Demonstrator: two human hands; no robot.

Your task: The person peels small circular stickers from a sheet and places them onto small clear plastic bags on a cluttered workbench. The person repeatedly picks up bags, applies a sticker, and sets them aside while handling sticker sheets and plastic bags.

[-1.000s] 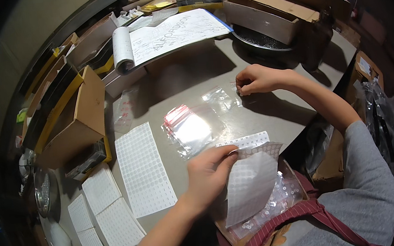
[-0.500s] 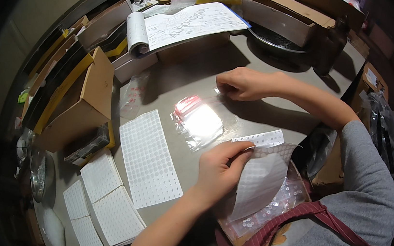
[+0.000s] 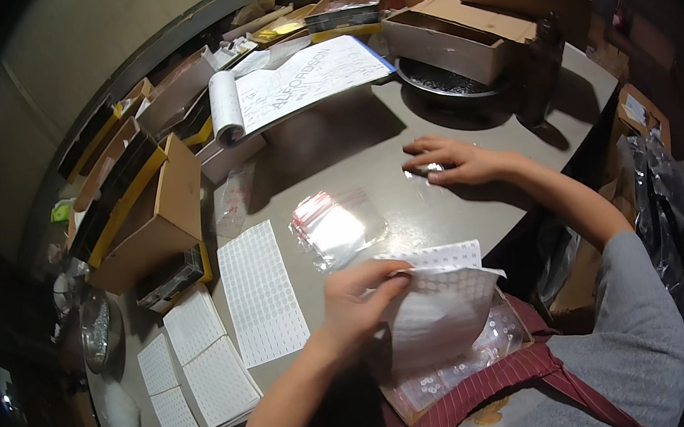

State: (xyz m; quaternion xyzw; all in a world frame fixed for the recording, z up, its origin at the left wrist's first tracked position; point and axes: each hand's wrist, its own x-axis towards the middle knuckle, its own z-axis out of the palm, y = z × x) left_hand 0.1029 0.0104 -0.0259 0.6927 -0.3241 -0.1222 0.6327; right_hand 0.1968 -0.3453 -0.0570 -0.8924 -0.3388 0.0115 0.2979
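My left hand pinches the upper edge of a sheet of round stickers, which curls down over a shallow box at my lap. Clear bags with small white round pieces lie in that box, partly hidden by the sheet. Over the right side of the table, my right hand has its fingers stretched out and apart. Beneath those fingers is a small shiny clear plastic bag, which it seems to touch. Between my hands sits a stack of clear zip bags with red tops.
One large sticker sheet and several smaller sheet stacks lie at the left. Open cardboard boxes stand along the left and back. A clipboard with papers, a black round tray and a dark bottle are farther back.
My right hand has gone from a closed pinch to outstretched fingers, slightly farther right over the table. My left hand still holds the sticker sheet. The whole view has shifted and tilted.
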